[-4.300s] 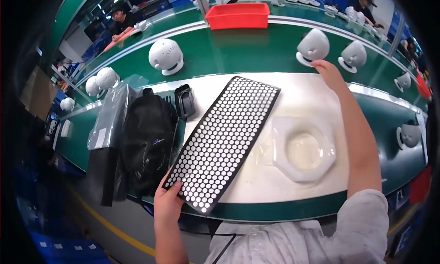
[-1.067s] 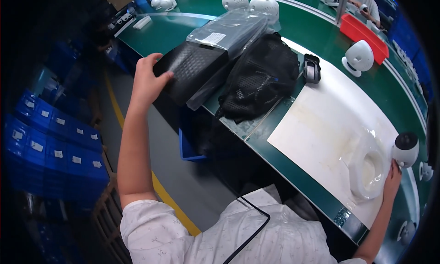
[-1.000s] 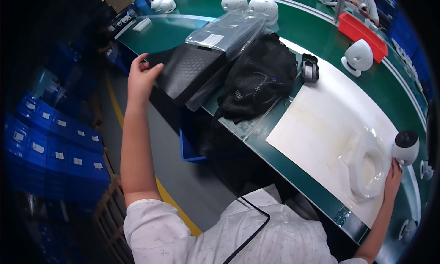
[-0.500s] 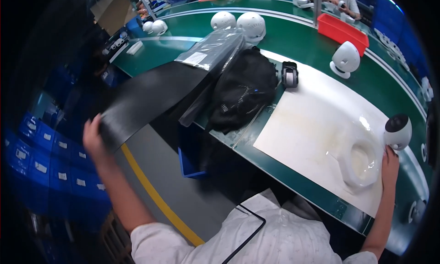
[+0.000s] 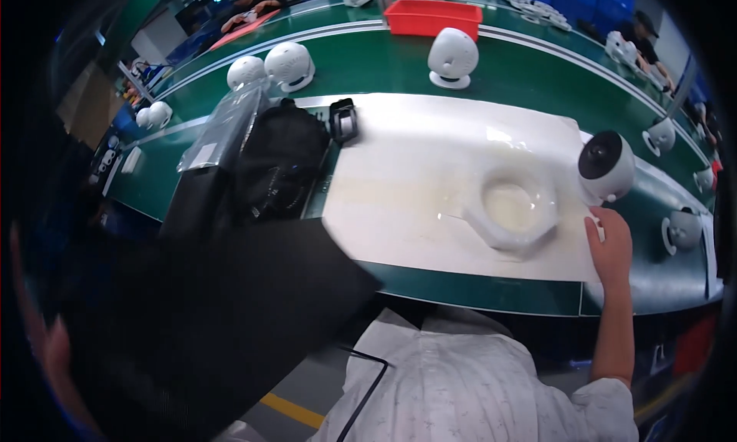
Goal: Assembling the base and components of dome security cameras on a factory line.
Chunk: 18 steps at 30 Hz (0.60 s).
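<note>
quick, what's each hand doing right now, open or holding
Left hand: holding the black sheet by its edge.
Right hand: at the white device's base; grip cannot be told.

Green bench [image 5: 468, 284] top — smooth, faint sheen. Black sheet [image 5: 230, 311] across its near-left edge: matt. White mat [image 5: 399, 181]: smooth, glossy toward its far edge. Octagonal ring [image 5: 490, 228], nearer mat's right edge: glossy, plastic-looking. Device [image 5: 622, 177] at that edge: smooth white plastic. Clear bag [image 5: 224, 131] off mat's left edge: shiny plastic film. Black pouch [image 5: 284, 156] beside it — dull, cloth-like.
</note>
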Available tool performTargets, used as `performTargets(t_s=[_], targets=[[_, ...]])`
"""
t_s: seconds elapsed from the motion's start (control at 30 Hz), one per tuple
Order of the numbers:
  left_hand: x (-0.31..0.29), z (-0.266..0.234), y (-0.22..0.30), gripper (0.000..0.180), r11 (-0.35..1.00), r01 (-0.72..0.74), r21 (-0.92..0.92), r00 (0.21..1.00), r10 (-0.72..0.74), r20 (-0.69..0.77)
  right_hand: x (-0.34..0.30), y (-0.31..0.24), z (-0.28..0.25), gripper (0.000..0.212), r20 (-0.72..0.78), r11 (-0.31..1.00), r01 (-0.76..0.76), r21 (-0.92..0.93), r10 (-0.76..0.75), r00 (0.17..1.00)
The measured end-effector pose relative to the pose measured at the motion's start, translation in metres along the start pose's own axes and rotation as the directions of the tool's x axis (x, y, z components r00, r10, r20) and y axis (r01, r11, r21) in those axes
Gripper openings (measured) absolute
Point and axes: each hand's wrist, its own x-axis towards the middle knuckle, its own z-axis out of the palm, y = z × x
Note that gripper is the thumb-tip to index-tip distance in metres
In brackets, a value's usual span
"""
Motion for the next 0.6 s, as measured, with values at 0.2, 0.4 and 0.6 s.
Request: performTargets(t_s=[0.2,0.4,0.6], targets=[[0.081,0.082,0.018,0.054,0.615,0.27,-0.741,0.959,-0.241,0.149,-0.025,-0.087,-0.043,0.09,0.028,0.629,0.318,0.709,-0.476,0.879],[0.114,0.107,0.031,0.044,0.468,0.079,-0.88,0.997,-0.055,0.06,-0.022,-0.132,-0.027,0.075,0.067,0.587,0.066,0.807,-0.202,0.977],[0.108,0.083,0.024,0.035,0.281,-0.124,-0.952,0.99,0.105,-0.098,0.012,-0.111,-0.032,0.032,-0.299,0.136,0.29,0.947,0.05,0.953]])
